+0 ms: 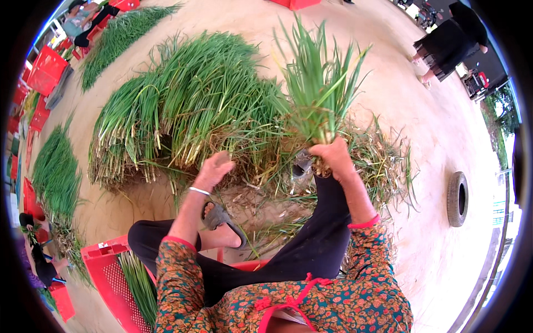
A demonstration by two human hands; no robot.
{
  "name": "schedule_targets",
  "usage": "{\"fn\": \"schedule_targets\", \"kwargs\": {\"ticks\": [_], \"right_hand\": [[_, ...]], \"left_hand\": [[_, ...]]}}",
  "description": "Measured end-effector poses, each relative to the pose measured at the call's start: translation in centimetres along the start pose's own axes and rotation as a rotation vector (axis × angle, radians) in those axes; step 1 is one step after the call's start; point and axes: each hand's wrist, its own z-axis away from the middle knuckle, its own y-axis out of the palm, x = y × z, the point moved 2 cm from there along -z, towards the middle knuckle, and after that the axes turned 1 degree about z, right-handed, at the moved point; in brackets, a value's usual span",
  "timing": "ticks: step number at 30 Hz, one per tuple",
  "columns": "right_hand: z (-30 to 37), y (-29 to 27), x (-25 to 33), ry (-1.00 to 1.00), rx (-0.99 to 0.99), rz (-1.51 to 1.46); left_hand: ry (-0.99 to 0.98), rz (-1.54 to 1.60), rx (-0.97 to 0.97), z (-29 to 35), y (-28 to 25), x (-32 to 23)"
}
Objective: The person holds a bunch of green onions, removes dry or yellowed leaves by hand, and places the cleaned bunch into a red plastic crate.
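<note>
My right hand [336, 155] grips an upright bunch of garlic chives [319, 91] near its pale root ends, which poke out below the fist. The long green leaves fan out above it. To the left, my left hand [215, 168] has its fingers curled together, slightly blurred. Whatever may be inside them cannot be made out. Just beyond that hand lies a large heap of chives [205, 94], leaves pointing away and stalk ends toward me.
Loose trimmings and dry leaves [377, 161] litter the ground beside my right hand. A red crate [114, 283] with chives stands at lower left. More chive piles [55, 172] lie further left. A tyre [457, 198] is at right; a person in black [452, 41] is beyond.
</note>
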Motion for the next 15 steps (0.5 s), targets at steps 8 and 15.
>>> {"fn": "schedule_targets", "kwargs": {"ticks": [8,15], "right_hand": [[9.2,9.2,-3.5,-0.397,0.013,1.257],[14.1,8.2,-1.1,-0.343,0.392,0.911]], "left_hand": [[-0.041,1.168,0.246,3.2,13.7,-2.4],[-0.080,1.343,0.223,6.4,11.8,4.2]]}}
